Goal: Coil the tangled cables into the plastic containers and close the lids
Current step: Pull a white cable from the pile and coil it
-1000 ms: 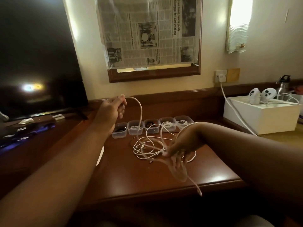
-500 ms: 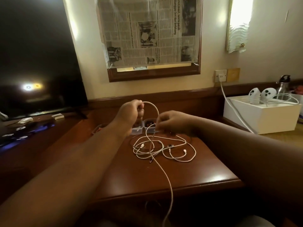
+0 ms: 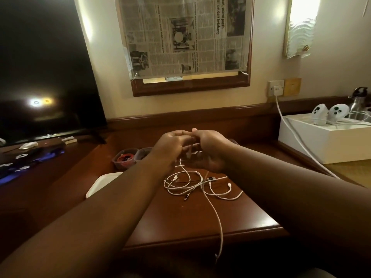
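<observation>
On the wooden tabletop (image 3: 180,221), from the left, two plastic containers (image 3: 131,157) sit beside the left hand (image 3: 170,146), which meets the right hand (image 3: 208,149); both have fingers curled around a white cable (image 3: 215,215). That cable trails over the tabletop's near edge, past a tangled pile of cables (image 3: 192,184) just below the hands.

Hotel-like or home bedroom desk corner: polished dark wooden desk (image 3: 180,221) under hands, big black flat television (image 3: 44,67) up left of left hand (image 3: 170,145), newspaper-covered wood-framed mirror (image 3: 190,85) on cream wall beyond hands, white wall socket (image 3: 276,88) and frosted glass wall lamp (image 3: 301,27) up right of right hand (image 3: 210,149)
</observation>
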The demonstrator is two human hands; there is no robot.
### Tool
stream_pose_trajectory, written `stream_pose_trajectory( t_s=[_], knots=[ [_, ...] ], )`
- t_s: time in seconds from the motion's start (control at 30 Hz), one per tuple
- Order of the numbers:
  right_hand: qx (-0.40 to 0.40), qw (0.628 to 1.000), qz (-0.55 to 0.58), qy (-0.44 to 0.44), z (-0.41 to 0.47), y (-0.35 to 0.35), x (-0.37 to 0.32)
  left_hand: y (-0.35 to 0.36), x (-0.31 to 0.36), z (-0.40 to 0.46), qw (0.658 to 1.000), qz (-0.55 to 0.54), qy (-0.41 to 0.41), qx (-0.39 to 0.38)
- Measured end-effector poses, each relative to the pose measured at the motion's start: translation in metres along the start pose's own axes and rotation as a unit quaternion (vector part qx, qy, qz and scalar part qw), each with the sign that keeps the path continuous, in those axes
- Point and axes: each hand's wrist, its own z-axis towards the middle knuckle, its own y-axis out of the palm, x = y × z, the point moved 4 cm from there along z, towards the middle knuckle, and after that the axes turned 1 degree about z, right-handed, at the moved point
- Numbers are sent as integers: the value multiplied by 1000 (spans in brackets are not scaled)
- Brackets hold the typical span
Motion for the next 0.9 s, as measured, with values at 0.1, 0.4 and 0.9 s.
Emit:
stream_pose_trajectory(
  t_s=[0.1, 0.4, 0.9],
  knots=[
    [-6, 1000, 13, 1, 7, -1, 0, -1, -9, 7, 999, -47, 21, 3],
    [-193, 974, 30, 117, 24, -5, 16, 15, -53, 32, 978, -197, -56, -45],
    [-81, 748, -643, -142, 53, -46, -1, -20, -57, 38, 945, 311, 97, -34]
  ],
)
